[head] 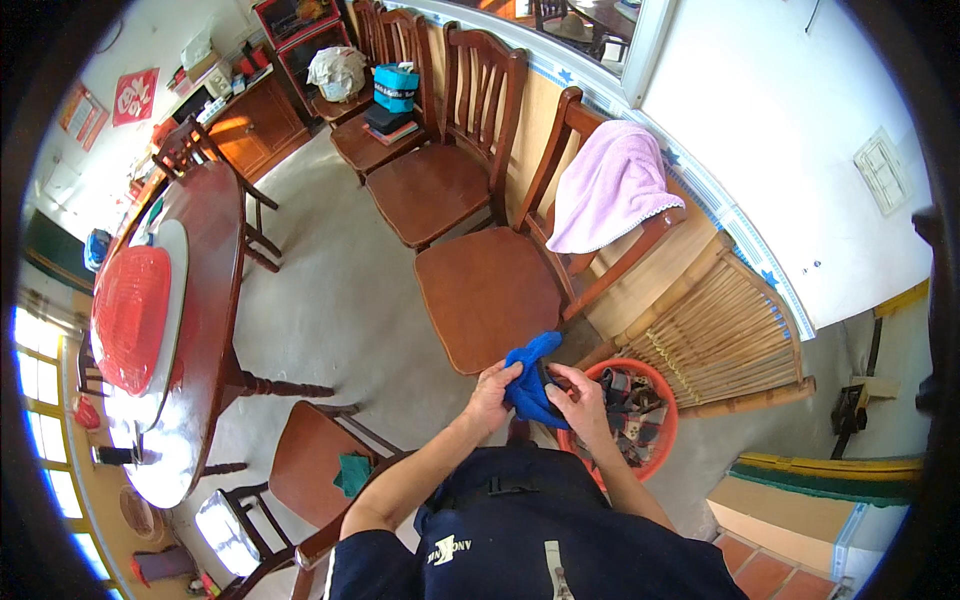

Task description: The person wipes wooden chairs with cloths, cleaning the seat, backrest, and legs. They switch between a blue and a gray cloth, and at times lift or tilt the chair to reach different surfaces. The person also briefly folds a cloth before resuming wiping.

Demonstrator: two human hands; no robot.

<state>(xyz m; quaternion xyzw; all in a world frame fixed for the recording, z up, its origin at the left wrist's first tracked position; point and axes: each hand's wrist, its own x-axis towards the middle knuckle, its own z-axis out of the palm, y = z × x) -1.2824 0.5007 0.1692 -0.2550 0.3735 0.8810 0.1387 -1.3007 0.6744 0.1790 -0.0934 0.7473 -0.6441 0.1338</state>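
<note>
A bunched blue cloth is held up between both hands, in front of my body. My left hand pinches its left side between thumb and fingers. On the cloth's right side, my right hand grips the edge, where a dark strip shows. Below and to the right stands a round red plastic basket with plaid fabric inside. The seat of a wooden chair lies just beyond the hands. A pink towel hangs over that chair's backrest.
More wooden chairs line the wall, with bags on the far ones. At left, an oval wooden table bears a red plastic food cover. A chair with a green cloth is close on my left. A bamboo rack leans behind the basket.
</note>
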